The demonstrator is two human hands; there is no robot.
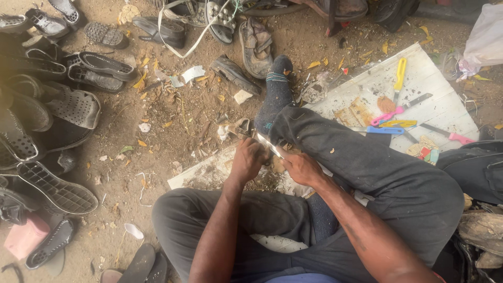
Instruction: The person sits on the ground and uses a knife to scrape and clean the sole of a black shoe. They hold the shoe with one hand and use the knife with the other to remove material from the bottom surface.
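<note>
I sit on the dirt ground with my legs crossed, in dark grey trousers and a dark sock. Both hands meet in front of my right shin. My left hand is closed around a small tan, worn piece of shoe material. My right hand grips a knife with a shiny metal blade that points up-left toward the left hand. The two hands almost touch. What exactly the left hand holds is mostly hidden by the fingers.
A white board lies under my legs and carries a yellow-handled tool, a pink-handled one, a blue one and scraps. Several dark shoes and soles are piled at the left and along the top. A white bag sits at upper right.
</note>
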